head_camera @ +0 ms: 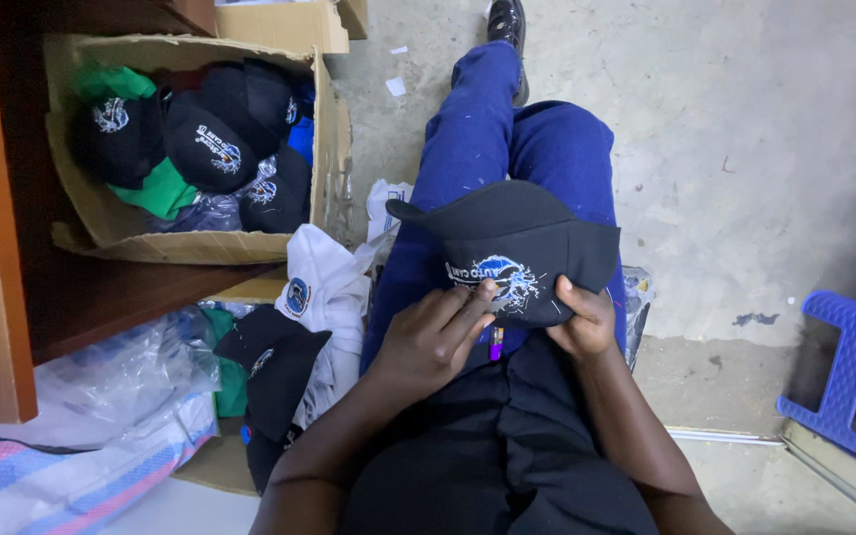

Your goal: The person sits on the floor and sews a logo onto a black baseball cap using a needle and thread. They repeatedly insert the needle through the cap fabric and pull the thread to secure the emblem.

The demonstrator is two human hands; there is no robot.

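Fingers [468, 302] of left hand [428, 342] rest flat on black cap [517, 243] embroidery; right hand [582, 317] pinches cap edge.
Cap sits on lap; looks like thread check/trim step, next move probably needs steady grip w/ cap turned.

So packaging-wise there's an open brown cardboard box [190, 246] at upper left, tucked against a wooden shelf, sides torn and sagging, with a second cardboard box [284, 22] right behind it at the top edge. Lower left has crinkly clear plastic bags [121, 381], and I think another clear bag [638, 292] sits by the right leg, hard to tell.
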